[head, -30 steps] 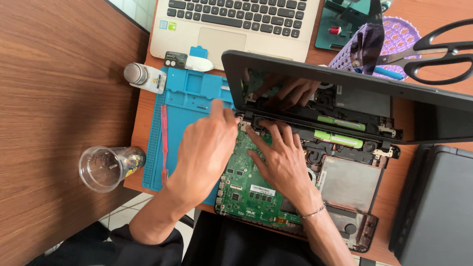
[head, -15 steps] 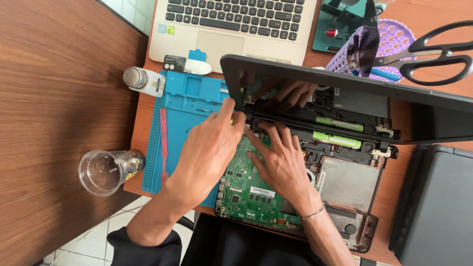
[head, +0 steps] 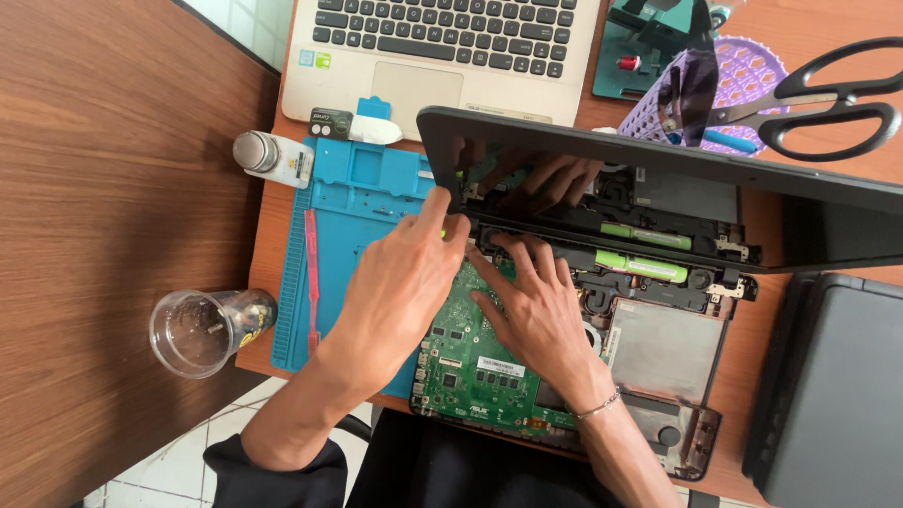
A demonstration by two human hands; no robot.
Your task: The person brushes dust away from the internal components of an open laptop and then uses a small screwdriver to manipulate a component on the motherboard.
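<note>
1. Cup [head: 202, 329] at 9 o'clock of the frame: clear plastic, lying on its side at the desk edge, a small dark-and-yellow bit inside, too blurred to identify.
2. Bottle [head: 273, 156] at 10 o'clock: small, white, metal cap, lying on the top-left corner of the blue mat [head: 353, 202].
3. Red tool [head: 311, 273] lies lengthwise on the mat's left side.
4. Silver laptop [head: 442, 47] at 12 o'clock, keyboard facing up. A small dark block [head: 331, 123] and a white piece [head: 373, 131] sit just below its front edge.
5. Purple basket [head: 724, 89] at 1 o'clock holds black scissors [head: 828, 99], handles sticking out to the right.
6. Opened laptop [head: 658, 348] at frame centre, bottom cover off. Green board [head: 470, 362] exposed on its left half, green battery cells [head: 644, 266] near the hinge.
7. Its dark lid [head: 658, 179] stands tilted over the hinge area and blocks the view there; it mirrors the fingers.
8. Left hand [head: 400, 292]: fingers bunched together, tips pressed at the lid's left hinge corner, 12 o'clock of the board. Can't tell if they pinch anything.
9. Right hand [head: 536, 310]: fingers spread and flat on the board's upper part, tips at the hinge edge, gripping nothing visible. Thin bracelet on the wrist.
10. Black case [head: 832, 395] at 4 o'clock, apart from both hands.
</note>
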